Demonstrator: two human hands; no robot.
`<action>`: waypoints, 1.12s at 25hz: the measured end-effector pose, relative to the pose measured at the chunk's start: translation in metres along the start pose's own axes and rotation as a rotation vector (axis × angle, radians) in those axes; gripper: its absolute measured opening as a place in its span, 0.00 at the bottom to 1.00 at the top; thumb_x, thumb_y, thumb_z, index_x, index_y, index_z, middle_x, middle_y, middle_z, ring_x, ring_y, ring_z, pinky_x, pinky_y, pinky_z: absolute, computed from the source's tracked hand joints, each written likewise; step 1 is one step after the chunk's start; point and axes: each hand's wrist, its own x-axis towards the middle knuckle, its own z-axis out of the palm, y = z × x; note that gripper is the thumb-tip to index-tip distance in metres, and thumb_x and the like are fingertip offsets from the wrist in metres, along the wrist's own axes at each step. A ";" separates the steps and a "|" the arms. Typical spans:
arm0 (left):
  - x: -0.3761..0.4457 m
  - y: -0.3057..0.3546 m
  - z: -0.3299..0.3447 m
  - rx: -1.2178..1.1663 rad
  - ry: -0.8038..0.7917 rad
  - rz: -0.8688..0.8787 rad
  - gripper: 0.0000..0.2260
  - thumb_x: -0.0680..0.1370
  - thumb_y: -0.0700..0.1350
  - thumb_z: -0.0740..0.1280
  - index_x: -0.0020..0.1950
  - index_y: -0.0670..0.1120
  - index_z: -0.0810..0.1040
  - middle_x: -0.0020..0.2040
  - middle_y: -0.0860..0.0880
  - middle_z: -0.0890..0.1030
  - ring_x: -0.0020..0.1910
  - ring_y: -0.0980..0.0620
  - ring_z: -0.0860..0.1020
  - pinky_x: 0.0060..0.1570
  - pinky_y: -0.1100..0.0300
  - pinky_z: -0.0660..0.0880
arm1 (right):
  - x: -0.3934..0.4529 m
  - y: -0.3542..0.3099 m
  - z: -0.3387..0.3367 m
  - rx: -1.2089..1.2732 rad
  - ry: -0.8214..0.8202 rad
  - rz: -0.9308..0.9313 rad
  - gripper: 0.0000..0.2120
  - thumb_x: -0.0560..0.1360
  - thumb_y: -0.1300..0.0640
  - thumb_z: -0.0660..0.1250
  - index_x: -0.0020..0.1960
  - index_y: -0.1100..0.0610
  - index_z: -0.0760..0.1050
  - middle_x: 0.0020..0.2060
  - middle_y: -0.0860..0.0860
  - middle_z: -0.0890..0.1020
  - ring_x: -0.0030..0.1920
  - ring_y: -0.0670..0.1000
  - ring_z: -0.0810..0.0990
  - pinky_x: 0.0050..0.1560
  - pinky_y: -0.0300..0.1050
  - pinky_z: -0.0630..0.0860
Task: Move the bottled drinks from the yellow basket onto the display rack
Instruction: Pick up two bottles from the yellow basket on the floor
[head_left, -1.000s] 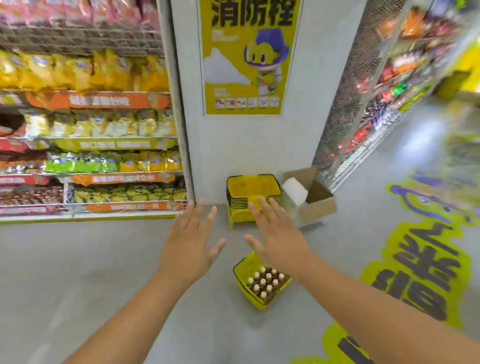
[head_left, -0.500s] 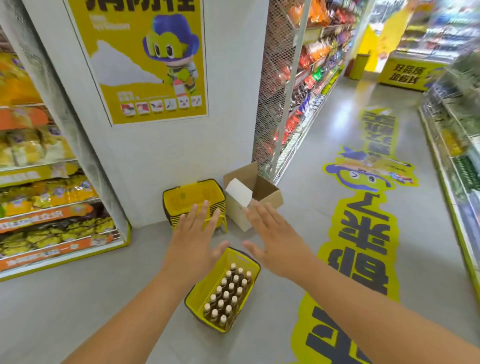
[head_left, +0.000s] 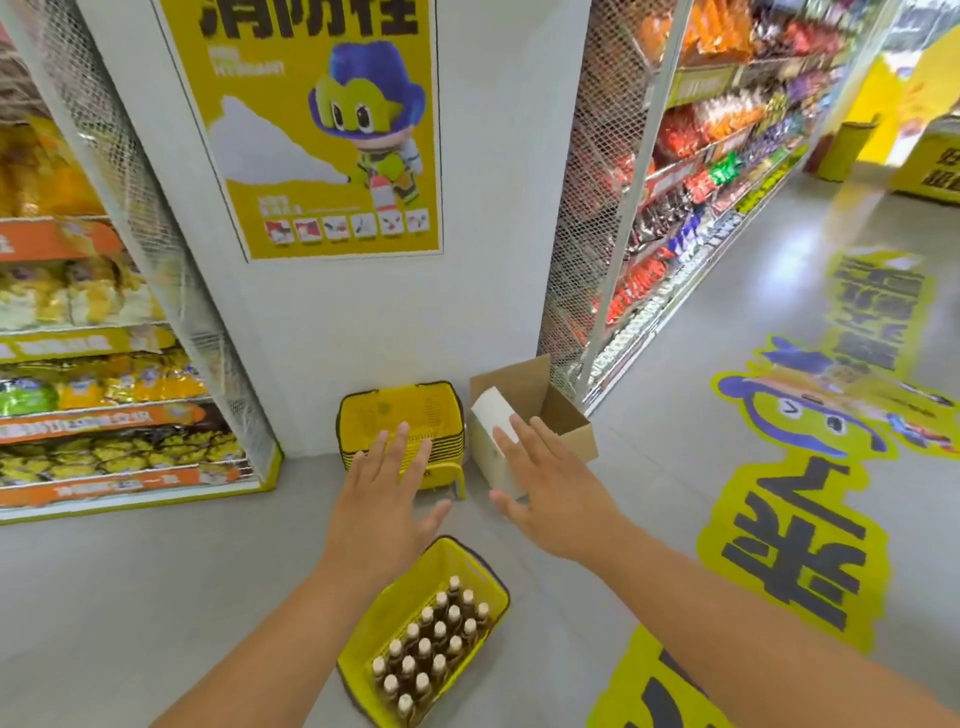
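Note:
A yellow basket (head_left: 387, 613) stands on the grey floor in front of me, packed with several dark bottled drinks (head_left: 431, 649) with pale caps, all upright. My left hand (head_left: 387, 506) hovers above the basket's far left corner, palm down, fingers spread, holding nothing. My right hand (head_left: 553, 493) is stretched out to the right of it, fingers apart and empty, well above the floor. Neither hand touches the basket or a bottle. A wire display rack (head_left: 691, 197) of packaged snacks runs along the aisle at the right.
A stack of empty yellow baskets (head_left: 400, 415) sits against the white pillar. Beside it is an open cardboard box (head_left: 545, 415). A snack shelf (head_left: 104, 364) stands at the left. Yellow floor graphics (head_left: 810, 519) cover the aisle at the right.
The view has swung right and come closer: the basket of bottles now lies nearer and lower in view. Both hands stay spread and empty above it.

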 end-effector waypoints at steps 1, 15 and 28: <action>0.012 -0.001 0.004 -0.003 0.010 -0.022 0.36 0.77 0.67 0.53 0.80 0.49 0.67 0.82 0.43 0.61 0.81 0.41 0.60 0.73 0.38 0.67 | 0.015 0.007 0.003 0.004 -0.011 -0.008 0.39 0.79 0.33 0.47 0.83 0.54 0.58 0.82 0.56 0.59 0.82 0.60 0.56 0.80 0.58 0.60; 0.193 -0.067 0.072 -0.021 -0.036 -0.160 0.36 0.77 0.68 0.53 0.80 0.50 0.65 0.82 0.44 0.60 0.81 0.41 0.59 0.74 0.38 0.65 | 0.221 0.089 0.062 -0.009 -0.150 -0.129 0.37 0.80 0.32 0.51 0.83 0.52 0.57 0.82 0.55 0.60 0.82 0.59 0.55 0.78 0.60 0.62; 0.181 -0.064 0.207 -0.069 -0.207 -0.639 0.34 0.77 0.66 0.58 0.78 0.48 0.67 0.77 0.42 0.70 0.73 0.40 0.72 0.65 0.41 0.76 | 0.320 0.133 0.218 0.118 -0.527 -0.652 0.38 0.78 0.35 0.54 0.80 0.56 0.64 0.79 0.56 0.66 0.79 0.60 0.64 0.73 0.62 0.71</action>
